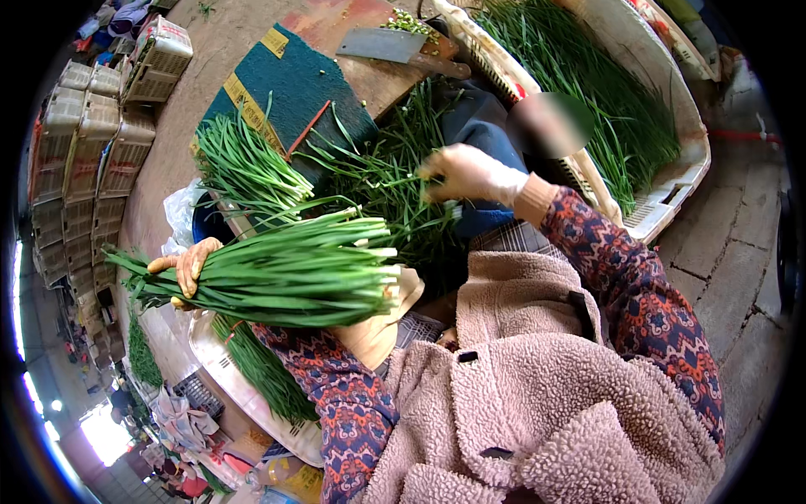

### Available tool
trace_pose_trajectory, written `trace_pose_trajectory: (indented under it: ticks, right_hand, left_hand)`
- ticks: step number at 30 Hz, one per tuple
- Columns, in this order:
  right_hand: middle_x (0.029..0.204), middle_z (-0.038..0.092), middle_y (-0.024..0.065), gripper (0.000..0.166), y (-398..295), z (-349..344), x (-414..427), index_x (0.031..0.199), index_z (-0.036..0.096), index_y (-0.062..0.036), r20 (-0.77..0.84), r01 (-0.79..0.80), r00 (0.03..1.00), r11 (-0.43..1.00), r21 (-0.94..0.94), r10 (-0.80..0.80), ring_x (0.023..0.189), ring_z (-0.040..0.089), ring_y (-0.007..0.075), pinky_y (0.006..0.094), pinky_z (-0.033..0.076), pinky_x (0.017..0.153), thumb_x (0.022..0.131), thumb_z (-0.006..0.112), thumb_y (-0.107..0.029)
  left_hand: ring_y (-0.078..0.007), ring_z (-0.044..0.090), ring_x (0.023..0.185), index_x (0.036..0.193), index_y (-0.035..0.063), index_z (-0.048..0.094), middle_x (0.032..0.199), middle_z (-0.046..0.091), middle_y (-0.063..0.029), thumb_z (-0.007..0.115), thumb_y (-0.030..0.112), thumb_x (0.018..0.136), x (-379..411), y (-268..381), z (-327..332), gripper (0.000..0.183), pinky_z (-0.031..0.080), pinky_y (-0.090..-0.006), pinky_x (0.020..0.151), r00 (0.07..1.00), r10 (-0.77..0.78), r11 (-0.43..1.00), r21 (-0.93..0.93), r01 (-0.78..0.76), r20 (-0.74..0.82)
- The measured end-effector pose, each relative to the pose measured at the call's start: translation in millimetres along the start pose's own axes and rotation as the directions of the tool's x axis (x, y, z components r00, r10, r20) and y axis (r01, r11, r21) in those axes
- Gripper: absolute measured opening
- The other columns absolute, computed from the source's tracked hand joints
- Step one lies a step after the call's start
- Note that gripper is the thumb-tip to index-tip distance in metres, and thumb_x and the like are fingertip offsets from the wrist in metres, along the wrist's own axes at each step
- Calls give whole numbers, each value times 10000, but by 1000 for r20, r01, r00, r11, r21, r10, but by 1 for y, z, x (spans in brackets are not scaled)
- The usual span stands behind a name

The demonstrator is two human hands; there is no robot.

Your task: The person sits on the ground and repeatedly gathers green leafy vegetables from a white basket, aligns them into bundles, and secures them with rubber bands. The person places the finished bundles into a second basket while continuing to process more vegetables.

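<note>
My left hand [192,268], in a stained glove, grips a thick bunch of garlic chives [302,271] near the leaf tips; the pale cut ends point right. My right hand [472,173], in a pale glove, is raised over loose chive leaves [403,214], its fingers curled and blurred; a few thin stems show at the fingertips, and whether they are held I cannot tell. A smaller chive bunch [252,167] lies on a green textured mat [302,82] with yellow tape. Beside it on the mat lies a red tie [308,130].
A cleaver [384,45] lies on a wooden board [359,79] near chopped bits. A white crate [683,170] full of chives stands at upper right. Another crate [252,403] with tied chives is at lower left. Stacked crates [82,157] stand at far left, and a plastic bag [181,211] sits beside the mat.
</note>
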State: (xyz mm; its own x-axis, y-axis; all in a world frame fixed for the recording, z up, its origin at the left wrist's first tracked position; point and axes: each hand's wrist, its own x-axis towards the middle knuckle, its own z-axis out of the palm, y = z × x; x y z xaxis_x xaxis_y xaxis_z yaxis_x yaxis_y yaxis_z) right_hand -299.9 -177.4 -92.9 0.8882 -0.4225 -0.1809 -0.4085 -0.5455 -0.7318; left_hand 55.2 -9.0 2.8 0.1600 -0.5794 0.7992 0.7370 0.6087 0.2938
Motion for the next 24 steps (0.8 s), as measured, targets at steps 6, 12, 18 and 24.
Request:
trace_pose_trajectory:
  ticks: [6,12,18,24]
  right_hand:
    - [1188,537,230,796,-88,-14,43,1197,483,81,30,243,945,762,601,-325,1094,531,275,330,400,950,773,582,-585]
    - [696,588,160,265,-43,25,20,812,576,10,-194,182,974,921,343,-120,662,595,252,341,477,635,892,502,-231]
    - [761,648,139,378,-19,8,5,958,640,-37,-22,-11,1000,960,278,18,718,633,203,333,492,682,820,616,-388]
    - [802,657,74,293,-78,11,28,950,645,5,-84,121,993,746,655,-87,746,585,122,275,488,733,871,573,-268]
  left_hand:
    - [-37,623,741,1310,98,383,790,662,48,642,342,782,5,-2,-15,637,484,-209,797,1000,25,1000,12,-25,9]
    - [-30,620,737,1301,96,400,776,660,65,648,340,776,-1,9,-2,630,483,-197,786,999,21,994,105,-16,-47]
    - [-35,621,716,1303,78,399,757,655,69,639,330,782,4,-3,-2,626,485,-200,788,998,66,998,-15,-67,-23]
    - [-37,623,718,1296,82,405,774,661,57,654,318,778,3,3,-7,621,491,-193,780,999,49,998,32,-48,-22]
